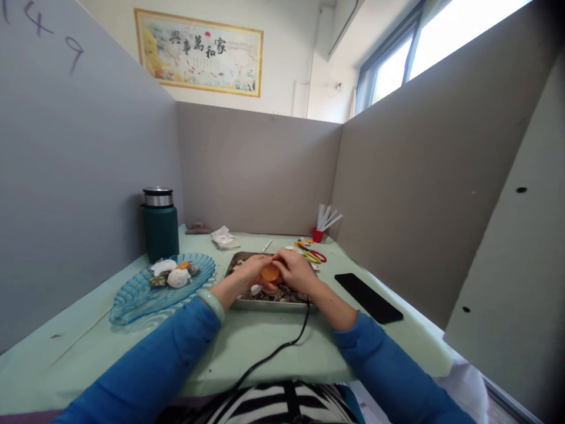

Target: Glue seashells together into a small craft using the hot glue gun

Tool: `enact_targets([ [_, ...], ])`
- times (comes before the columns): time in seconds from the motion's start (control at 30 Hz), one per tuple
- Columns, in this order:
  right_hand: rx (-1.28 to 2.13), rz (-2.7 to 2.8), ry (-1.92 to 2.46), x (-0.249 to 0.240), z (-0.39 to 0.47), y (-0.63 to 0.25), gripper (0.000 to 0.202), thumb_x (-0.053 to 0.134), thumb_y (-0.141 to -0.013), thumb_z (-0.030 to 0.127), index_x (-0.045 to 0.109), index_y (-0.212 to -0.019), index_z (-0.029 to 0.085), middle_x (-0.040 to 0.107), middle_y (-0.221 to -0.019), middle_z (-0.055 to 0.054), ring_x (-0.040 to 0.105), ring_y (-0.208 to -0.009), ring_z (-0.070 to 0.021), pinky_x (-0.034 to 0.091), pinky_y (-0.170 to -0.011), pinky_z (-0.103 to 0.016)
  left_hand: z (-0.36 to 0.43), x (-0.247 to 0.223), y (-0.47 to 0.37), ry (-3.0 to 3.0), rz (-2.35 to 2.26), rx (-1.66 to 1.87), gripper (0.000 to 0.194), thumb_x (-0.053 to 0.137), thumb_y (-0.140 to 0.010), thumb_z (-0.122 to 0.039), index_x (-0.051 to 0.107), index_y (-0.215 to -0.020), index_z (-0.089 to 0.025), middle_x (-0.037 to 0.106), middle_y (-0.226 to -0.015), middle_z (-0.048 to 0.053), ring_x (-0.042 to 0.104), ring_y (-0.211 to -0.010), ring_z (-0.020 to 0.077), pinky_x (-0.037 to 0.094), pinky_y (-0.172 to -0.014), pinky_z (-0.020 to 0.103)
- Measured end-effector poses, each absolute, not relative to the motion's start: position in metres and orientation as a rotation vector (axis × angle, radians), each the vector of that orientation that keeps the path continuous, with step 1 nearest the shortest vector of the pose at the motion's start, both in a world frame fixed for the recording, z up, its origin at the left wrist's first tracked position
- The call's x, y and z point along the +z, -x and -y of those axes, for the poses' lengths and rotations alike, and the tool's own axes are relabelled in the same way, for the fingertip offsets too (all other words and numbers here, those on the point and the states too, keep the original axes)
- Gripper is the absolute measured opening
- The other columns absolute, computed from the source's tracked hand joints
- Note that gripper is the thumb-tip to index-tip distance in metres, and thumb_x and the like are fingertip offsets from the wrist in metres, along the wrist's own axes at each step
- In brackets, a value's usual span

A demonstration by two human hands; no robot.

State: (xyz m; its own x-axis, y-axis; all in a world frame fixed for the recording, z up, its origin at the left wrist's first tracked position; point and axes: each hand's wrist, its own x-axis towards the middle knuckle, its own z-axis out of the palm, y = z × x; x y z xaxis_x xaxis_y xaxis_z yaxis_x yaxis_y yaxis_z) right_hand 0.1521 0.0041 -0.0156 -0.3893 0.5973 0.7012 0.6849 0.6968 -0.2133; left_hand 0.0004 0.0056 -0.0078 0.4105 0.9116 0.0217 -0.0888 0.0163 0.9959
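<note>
Both hands meet over a metal tray (269,305) that holds small shells and stones. An orange round piece, perhaps a shell, (270,271) is held between them. My left hand (252,274) is closed around its left and lower side, with a pale bangle on the wrist. My right hand (295,271) pinches at its upper right edge. A black cord (282,347) runs from near the tray's right side toward my lap. To the left, a blue glass dish (145,294) bears white, orange and dark shells.
A dark green bottle (161,232) stands behind the dish. Scissors (314,255) and a red cup (318,235) of white sticks are at the back right. A black phone-like slab (368,297) lies right of the tray; crumpled tissue (224,237) lies behind it. Grey partitions surround the table.
</note>
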Motion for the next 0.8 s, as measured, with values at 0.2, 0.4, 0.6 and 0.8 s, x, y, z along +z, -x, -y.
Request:
enact_targets([
  [0.2,-0.111,2.076,0.959,-0.0164,-0.0072,-0.1530,0.011,0.053,-0.083,0.023,0.060,-0.092,0.019,0.064,-0.081,-0.002,0.055,-0.075,-0.0144,0.037,-0.068,-0.024,-0.0055,-0.0073,-0.0010,-1.289,-0.879,1.014,0.016,0.049,-0.082,-0.023,0.054,-0.089,-0.009,0.063,-0.075,0.011,0.063,-0.061,0.0198,0.052,-0.047,0.030],
  [0.4,-0.097,2.077,0.950,-0.0165,-0.0077,-0.1535,0.009,0.053,-0.084,0.022,0.060,-0.088,0.019,0.064,-0.082,-0.002,0.055,-0.075,-0.0138,0.037,-0.068,-0.024,-0.0079,-0.0089,-0.0008,-1.275,-0.887,1.030,0.017,0.053,-0.081,-0.026,0.054,-0.087,-0.010,0.061,-0.074,0.009,0.063,-0.063,0.0200,0.053,-0.047,0.030],
  [0.6,-0.104,2.083,0.945,-0.0170,-0.0078,-0.1535,0.010,0.051,-0.084,0.020,0.060,-0.088,0.019,0.064,-0.081,-0.003,0.055,-0.074,-0.0141,0.038,-0.068,-0.024,-0.0070,-0.0085,-0.0007,-1.317,-0.880,1.005,0.018,0.053,-0.081,-0.026,0.053,-0.086,-0.009,0.062,-0.079,0.012,0.063,-0.063,0.0201,0.053,-0.048,0.030],
  [0.8,-0.112,2.084,0.935,-0.0165,-0.0081,-0.1535,0.009,0.052,-0.083,0.021,0.060,-0.088,0.019,0.063,-0.082,-0.003,0.055,-0.075,-0.0141,0.037,-0.068,-0.024,-0.0043,-0.0058,-0.0014,-1.297,-0.890,1.014,0.014,0.048,-0.083,-0.022,0.051,-0.087,-0.010,0.060,-0.076,0.011,0.063,-0.063,0.0200,0.052,-0.048,0.030],
])
